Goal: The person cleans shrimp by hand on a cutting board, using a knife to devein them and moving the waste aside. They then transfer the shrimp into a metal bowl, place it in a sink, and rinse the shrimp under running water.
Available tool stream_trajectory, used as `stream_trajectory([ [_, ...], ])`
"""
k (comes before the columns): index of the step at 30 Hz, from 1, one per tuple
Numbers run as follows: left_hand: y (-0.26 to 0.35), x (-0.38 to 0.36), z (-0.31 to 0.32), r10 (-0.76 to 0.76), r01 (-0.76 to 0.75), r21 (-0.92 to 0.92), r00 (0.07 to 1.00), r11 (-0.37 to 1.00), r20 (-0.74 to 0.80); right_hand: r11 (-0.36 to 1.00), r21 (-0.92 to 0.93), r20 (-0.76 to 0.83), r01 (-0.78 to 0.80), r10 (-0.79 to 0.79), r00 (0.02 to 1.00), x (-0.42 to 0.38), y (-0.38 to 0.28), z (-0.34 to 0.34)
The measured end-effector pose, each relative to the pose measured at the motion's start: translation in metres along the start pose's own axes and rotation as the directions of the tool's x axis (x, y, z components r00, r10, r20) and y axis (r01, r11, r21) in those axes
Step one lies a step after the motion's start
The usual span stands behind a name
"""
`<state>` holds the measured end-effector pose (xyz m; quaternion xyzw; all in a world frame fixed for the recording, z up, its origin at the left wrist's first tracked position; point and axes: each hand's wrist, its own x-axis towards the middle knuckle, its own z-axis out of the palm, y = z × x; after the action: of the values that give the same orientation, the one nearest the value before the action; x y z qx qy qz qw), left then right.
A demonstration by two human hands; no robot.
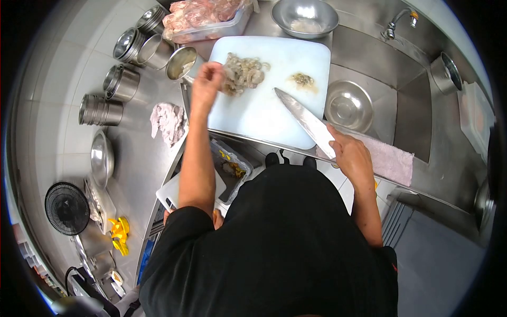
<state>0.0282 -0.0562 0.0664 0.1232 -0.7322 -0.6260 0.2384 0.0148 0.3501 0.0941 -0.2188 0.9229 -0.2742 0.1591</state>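
Observation:
A white cutting board (253, 119) lies in front of me with a pile of raw, grey, peeled shrimp (245, 73) on its left part. A small heap of greenish-brown scraps (302, 80) sits on its right part. My left hand (207, 84) is at the pile's left edge, its fingers pinched together; what they hold, if anything, I cannot make out. In my right hand (349, 156) is the handle of a large knife (303, 117), its blade slanting over the board with the tip toward the scraps. Left of the board stands a metal pot (182, 62) with pale contents.
A plastic tub (232, 26) of raw meat and a steel bowl (305, 21) stand behind the board. On the right is a sink (388, 100) holding a metal bowl (348, 105). Steel containers (122, 83) and a cloth (168, 122) occupy the left counter. Below is a bin (232, 169).

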Motion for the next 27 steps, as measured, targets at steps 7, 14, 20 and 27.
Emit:
stream_trajectory([
  [7,-0.006,0.086,-0.133,0.21,0.115,0.703,0.91,0.702,-0.358,0.998,-0.004,-0.059,-0.061,0.06,0.996,-0.002,0.017,-0.009],
  [14,0.015,0.07,-0.081,0.298,-0.014,0.902,0.946,0.432,-0.128,0.972,-0.157,-0.192,0.173,-0.202,0.96,-0.01,0.001,-0.009],
  [20,-0.022,0.026,0.046,0.263,-0.58,0.785,0.81,0.219,0.525,0.949,-0.246,-0.149,0.198,-0.239,0.959,0.012,-0.012,0.006],
  [27,-0.029,0.012,0.067,0.267,-0.559,0.824,0.811,0.095,0.52,0.939,-0.332,-0.255,0.087,-0.178,0.95,0.018,0.004,-0.011],
])
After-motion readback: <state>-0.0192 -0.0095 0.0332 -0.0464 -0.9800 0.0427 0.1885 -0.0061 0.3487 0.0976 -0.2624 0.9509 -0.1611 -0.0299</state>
